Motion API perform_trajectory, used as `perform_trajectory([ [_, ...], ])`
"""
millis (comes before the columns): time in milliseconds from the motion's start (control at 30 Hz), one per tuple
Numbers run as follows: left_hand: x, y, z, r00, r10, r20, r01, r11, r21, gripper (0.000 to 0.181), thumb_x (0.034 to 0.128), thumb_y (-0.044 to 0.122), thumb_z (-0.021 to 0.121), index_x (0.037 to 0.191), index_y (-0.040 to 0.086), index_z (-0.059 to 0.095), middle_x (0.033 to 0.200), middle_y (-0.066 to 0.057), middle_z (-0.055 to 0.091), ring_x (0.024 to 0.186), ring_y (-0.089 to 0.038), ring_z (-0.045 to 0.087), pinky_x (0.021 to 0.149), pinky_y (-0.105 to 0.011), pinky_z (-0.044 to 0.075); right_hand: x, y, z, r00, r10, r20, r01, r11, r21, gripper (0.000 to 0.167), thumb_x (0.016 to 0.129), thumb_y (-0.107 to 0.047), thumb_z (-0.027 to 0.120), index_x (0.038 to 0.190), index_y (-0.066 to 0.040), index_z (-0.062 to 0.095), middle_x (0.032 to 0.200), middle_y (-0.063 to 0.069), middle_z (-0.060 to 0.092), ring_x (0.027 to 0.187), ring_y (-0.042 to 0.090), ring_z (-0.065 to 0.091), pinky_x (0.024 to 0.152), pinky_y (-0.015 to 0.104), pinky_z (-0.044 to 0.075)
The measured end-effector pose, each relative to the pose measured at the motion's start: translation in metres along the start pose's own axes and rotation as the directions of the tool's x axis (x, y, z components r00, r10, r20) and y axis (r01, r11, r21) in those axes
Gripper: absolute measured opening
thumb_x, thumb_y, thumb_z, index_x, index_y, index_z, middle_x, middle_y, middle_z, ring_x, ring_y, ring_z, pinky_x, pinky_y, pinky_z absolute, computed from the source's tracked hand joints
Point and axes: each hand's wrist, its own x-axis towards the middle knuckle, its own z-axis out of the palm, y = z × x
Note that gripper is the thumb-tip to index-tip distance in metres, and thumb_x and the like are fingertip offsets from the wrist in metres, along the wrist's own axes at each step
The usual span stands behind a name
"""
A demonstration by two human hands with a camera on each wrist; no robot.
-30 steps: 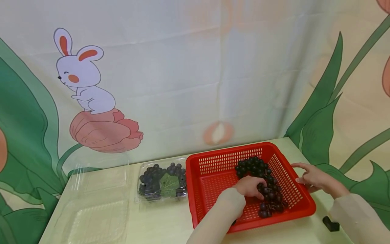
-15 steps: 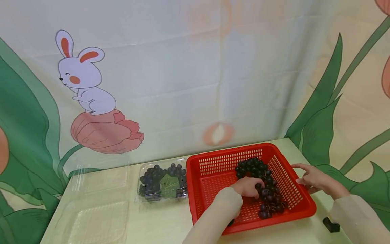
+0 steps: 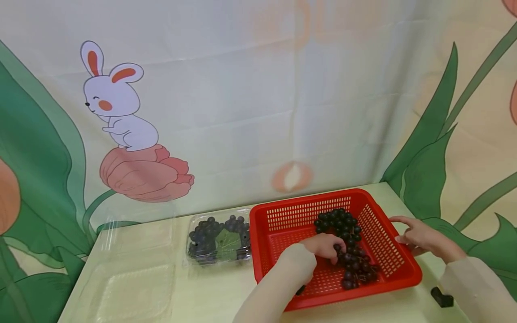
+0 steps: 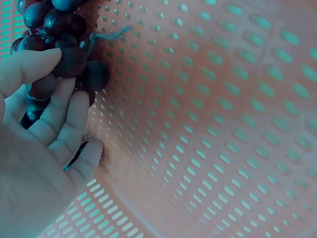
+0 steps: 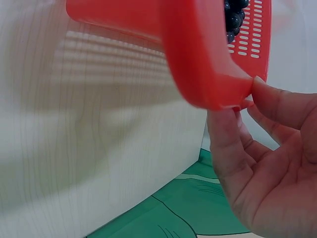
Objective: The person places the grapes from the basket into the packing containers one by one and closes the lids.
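Observation:
Dark purple grapes [image 3: 355, 264] lie in bunches along the right side of a red plastic basket [image 3: 278, 237] with slotted walls. Inside it, my left hand [image 3: 324, 247] reaches in from the left and pinches a grape at the near side of one bunch. In the left wrist view, the thumb presses on that grape [image 4: 72, 60] while the fingers curl under the bunch. My right hand [image 3: 428, 237] grips the basket's right rim; the right wrist view has its thumb on the rim [image 5: 233, 87] and fingers beneath.
Left of the basket stands a clear plastic box [image 3: 194, 258] with grapes and a green leaf [image 3: 228, 244]. Farther left, an open clear container [image 3: 133, 291] lies on the pale table [image 3: 214, 291]. A small black object [image 3: 441, 298] is near the right sleeve. A printed curtain [image 3: 242, 112] hangs behind.
My left hand has shifted slightly left within the basket, with the pinched grape moving along. My right hand stays on the rim. The head view has turned a little.

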Motion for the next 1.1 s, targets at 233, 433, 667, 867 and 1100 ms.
perform_trajectory([
  [233, -0.005, -0.009, -0.005, 0.999, 0.005, 0.042, -0.004, 1.000, -0.014, 0.032, 0.0773, 0.011, 0.064, 0.106, 0.024, 0.057, 0.106, 0.006, 0.053, 0.082, -0.009, 0.044, 0.068, -0.021, 0.038, 0.000, -0.002, 0.001, 1.000, 0.003, 0.003, -0.003, 1.000, 0.007, 0.060, 0.087, -0.004, 0.048, 0.137, 0.001, 0.016, 0.083, 0.012, 0.058, 0.065, 0.022, 0.063, 0.060, 0.037, 0.052],
  [433, -0.010, -0.017, -0.005, 0.998, 0.025, 0.050, -0.021, 0.997, -0.078, 0.034, 0.0768, 0.008, 0.064, 0.107, 0.021, 0.057, 0.112, 0.004, 0.052, 0.083, -0.009, 0.044, 0.067, -0.021, 0.037, 0.000, -0.003, 0.001, 1.000, 0.005, 0.005, -0.005, 1.000, 0.005, 0.061, 0.087, -0.004, 0.049, 0.137, 0.001, 0.016, 0.080, 0.011, 0.056, 0.062, 0.019, 0.061, 0.059, 0.036, 0.052],
  [667, -0.015, -0.020, -0.001, 0.999, 0.025, -0.028, -0.026, 0.998, -0.052, 0.048, 0.0761, 0.018, 0.068, 0.120, 0.029, 0.052, 0.125, 0.005, 0.049, 0.101, -0.010, 0.050, 0.080, -0.024, 0.043, -0.001, -0.003, 0.001, 1.000, 0.006, 0.008, -0.006, 1.000, 0.011, 0.061, 0.087, -0.005, 0.050, 0.137, 0.000, 0.016, 0.080, 0.010, 0.055, 0.061, 0.018, 0.059, 0.059, 0.035, 0.052],
  [867, -0.011, -0.020, 0.000, 0.994, 0.061, -0.091, -0.066, 0.997, -0.047, 0.066, 0.0735, 0.026, 0.071, 0.131, 0.033, 0.040, 0.134, 0.003, 0.042, 0.121, -0.013, 0.042, 0.092, -0.027, 0.040, 0.000, -0.003, 0.000, 1.000, 0.018, 0.006, -0.018, 1.000, 0.022, 0.061, 0.087, -0.005, 0.050, 0.138, -0.001, 0.017, 0.081, 0.011, 0.054, 0.061, 0.018, 0.059, 0.059, 0.036, 0.052],
  [1100, -0.002, -0.013, 0.004, 0.997, 0.083, -0.005, -0.083, 0.981, -0.174, 0.071, 0.0733, 0.026, 0.071, 0.134, 0.035, 0.035, 0.138, 0.007, 0.036, 0.127, -0.012, 0.034, 0.097, -0.029, 0.035, 0.000, -0.002, 0.000, 1.000, 0.013, 0.007, -0.013, 1.000, 0.023, 0.061, 0.086, -0.005, 0.050, 0.137, 0.000, 0.017, 0.083, 0.011, 0.057, 0.063, 0.019, 0.061, 0.060, 0.036, 0.052],
])
